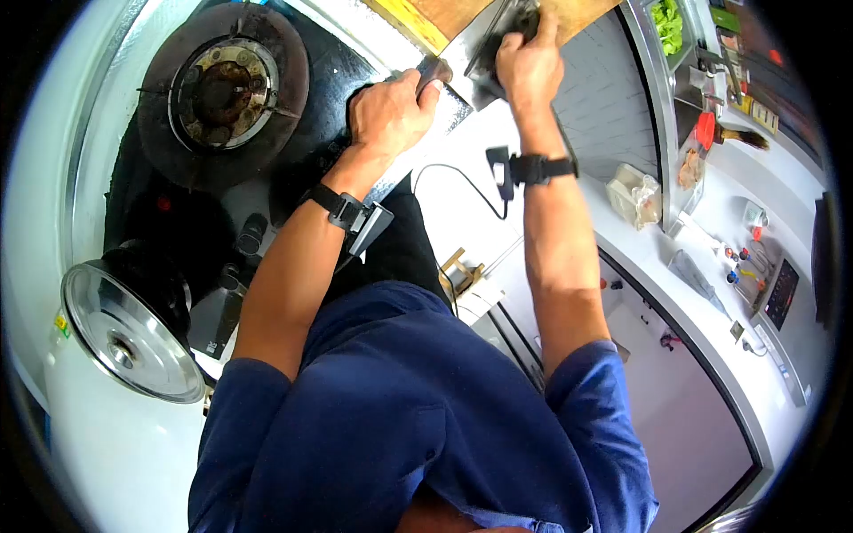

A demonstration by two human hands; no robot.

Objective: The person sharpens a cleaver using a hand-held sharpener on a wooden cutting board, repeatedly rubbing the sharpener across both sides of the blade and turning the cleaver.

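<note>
My left hand (391, 111) is closed around the brown handle of a cleaver (465, 40), at the front edge of the counter beside the stove. Its broad grey blade reaches up and right toward a wooden board (435, 12). My right hand (531, 67) is closed on a dark, shiny thing (499, 44), smeared by motion, that overlaps the blade in this view. I cannot tell what kind of thing it is. Both wrists wear black straps with small devices.
A gas burner (222, 93) lies left of my left hand, with a steel lid (133, 333) below it. On the right, a white counter holds a plastic container (634, 195), a brush (745, 138) and green leaves (666, 27). A black cable (462, 180) loops between my arms.
</note>
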